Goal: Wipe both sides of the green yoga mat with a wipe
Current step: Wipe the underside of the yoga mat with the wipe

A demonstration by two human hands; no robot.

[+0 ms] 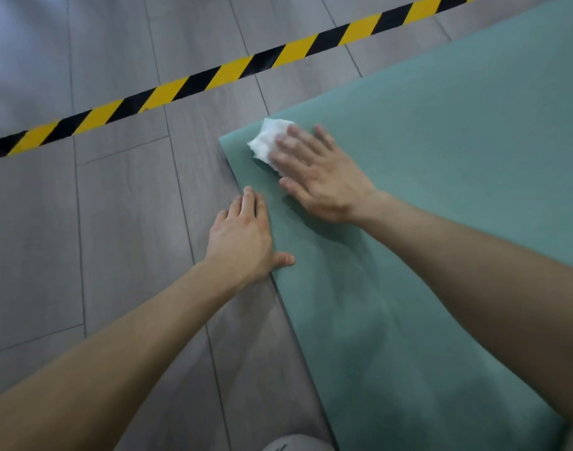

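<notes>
- grey wood-look planks make up the floor point(116, 239), long rectangular boards with thin dark seams and a faint matte grain, filling the left half of the view.
- the green yoga mat point(441, 177) lies flat on that floor across the right half, a wide muted teal-green sheet with a fine, soft-looking foam surface; its near-left corner is slightly rounded and its long left edge runs diagonally down toward the bottom of the frame.
- a straight strip of hazard tape point(213, 76), smooth and glossy with slanted yellow and black bars, is stuck to the planks beyond the mat, crossing from the left edge up to the top right.
- the right hand point(324, 177) is spread flat, palm down, on the mat near that corner, fingers extended and blurred, pressing on the wipe rather than closed around it.
- the left hand point(243, 236) lies flat and spread along the mat's left edge, fingers lying along the edge where mat meets floor, thumb resting on the mat; it grips nothing.
- the two hands are near each other but apart.
- the wipe point(267, 141) is a crumpled white wad, soft and creased, sitting on the mat just inside the corner, partly under the right fingertips.
</notes>
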